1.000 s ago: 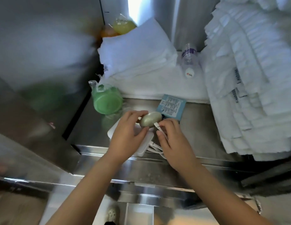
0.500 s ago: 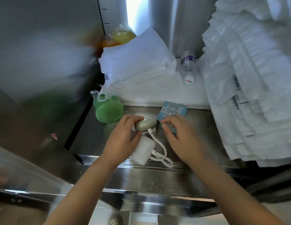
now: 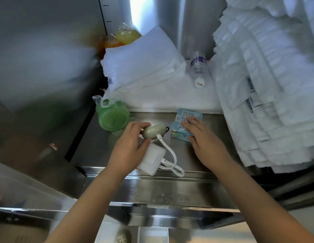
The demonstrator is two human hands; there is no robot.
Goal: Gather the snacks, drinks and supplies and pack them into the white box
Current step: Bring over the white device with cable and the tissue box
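1. On the steel shelf (image 3: 187,160), the right hand (image 3: 205,141) lies flat, fingers straight, on the blue snack packet (image 3: 180,118).
2. That packet sits just right of the round case (image 3: 152,131) the left hand (image 3: 130,148) grips.
3. The right hand is nearer it.

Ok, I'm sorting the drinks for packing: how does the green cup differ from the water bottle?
The green cup is wide, holds an opaque green drink and is wrapped in clear plastic; the water bottle is slim and clear, with a purple label and white cap. The cup sits on the steel shelf; the bottle lies on its side on white towels. Both are drinks not yet picked up.
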